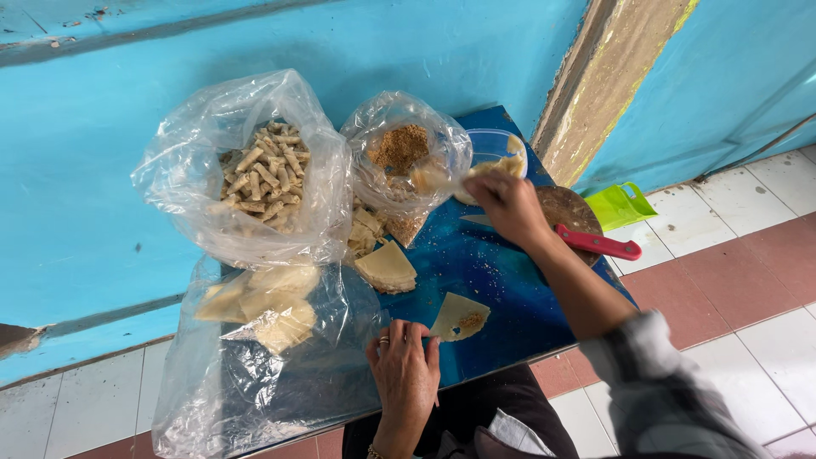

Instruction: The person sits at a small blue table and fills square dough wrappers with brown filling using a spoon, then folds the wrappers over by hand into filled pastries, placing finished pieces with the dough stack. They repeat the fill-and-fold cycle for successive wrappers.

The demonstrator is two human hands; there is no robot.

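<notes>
On a glossy dark-blue tabletop (501,280) pushed against a turquoise wall, a seated person works with both bare hands, seen from above. Their left hand (405,364) lies flat, fingers loosely spread and gripping nothing, its fingertips just touching the near edge of a pale triangular pastry sheet (457,316) that carries a small mound of brown crumbly filling, apparently pinning the sheet so it stays put. Their right hand (508,204) reaches across to the far side, fingers pinched closed at a clear round plastic bowl (495,150) holding something pale; whether it grips anything cannot be made out. Beside that bowl, an open clear plastic bag of brown crumb filling (404,153) sits within easy reach. Further left, a large clear plastic bag of small beige rolled pastry sticks (259,174) stands with its mouth open. A stack of folded pale wrappers (387,268) rests mid-table, just beyond the filled sheet, and more wrappers lie on a crumpled clear plastic sheet (263,374) at the near left. Behind the right forearm, a red-handled knife (595,244) lies on a round wooden board (569,208), out of the way.
</notes>
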